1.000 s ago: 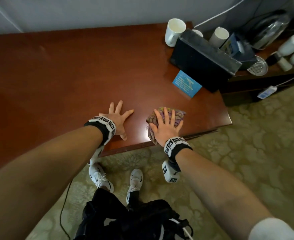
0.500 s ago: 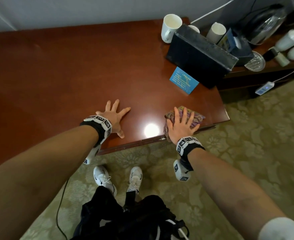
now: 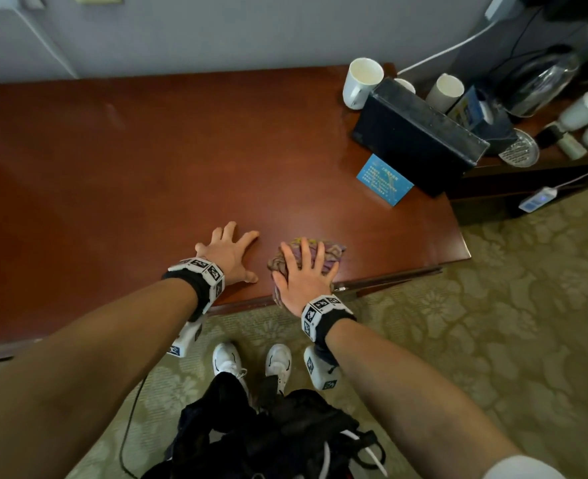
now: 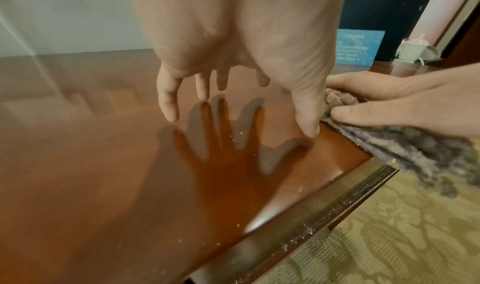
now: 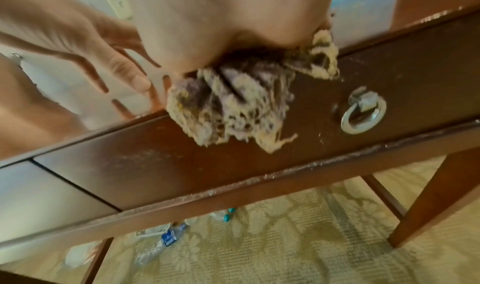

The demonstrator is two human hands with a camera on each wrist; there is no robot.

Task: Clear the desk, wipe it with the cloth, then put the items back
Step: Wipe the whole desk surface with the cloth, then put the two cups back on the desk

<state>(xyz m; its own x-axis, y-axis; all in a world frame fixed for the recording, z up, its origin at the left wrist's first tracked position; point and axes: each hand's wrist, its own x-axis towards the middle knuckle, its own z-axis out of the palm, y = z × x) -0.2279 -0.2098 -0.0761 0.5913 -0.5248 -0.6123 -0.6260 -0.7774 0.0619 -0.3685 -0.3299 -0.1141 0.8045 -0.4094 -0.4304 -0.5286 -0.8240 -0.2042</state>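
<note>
Head view, grip: right hand [image 3: 304, 274] lies flat on the cloth [image 3: 330, 248], fingers straight and spread, pressing it down rather than clasping it.
Cloth position: bunched at the near edge of the desk [image 3: 147, 160]; the right wrist view shows a frayed part [image 5: 228, 103] hanging over the edge onto the drawer front, beside a metal ring pull [image 5: 363, 113].
Left hand [image 3: 228, 252]: fingers splayed and straight, holding nothing, just beside the cloth; the left wrist view shows its fingertips [image 4: 170, 111] at the wood, and whether they touch it I cannot tell.
Step in hand: wiping the front strip of the desk, I judge.
Doing it well: keep the palm flat so pressure spreads through the whole wad; gather the hanging part back on top so it wipes wood and not the drawer face; run overlapping strokes along the edge; pale specks [image 4: 240, 133] on the wood near the left hand suggest sweeping crumbs into the cloth, not off onto the carpet [image 3: 493, 323].
Items at the far right corner: blue card [image 3: 384, 179], black box [image 3: 420, 136], white mugs [image 3: 361, 83].
Still to do: the wood under them probably needs wiping too.
Writing: blue card carries lines of pale print, too small to read in any view.
Labels: wrist bands [image 3: 322, 311] bear black-and-white square code patterns; no brand is legible.
</note>
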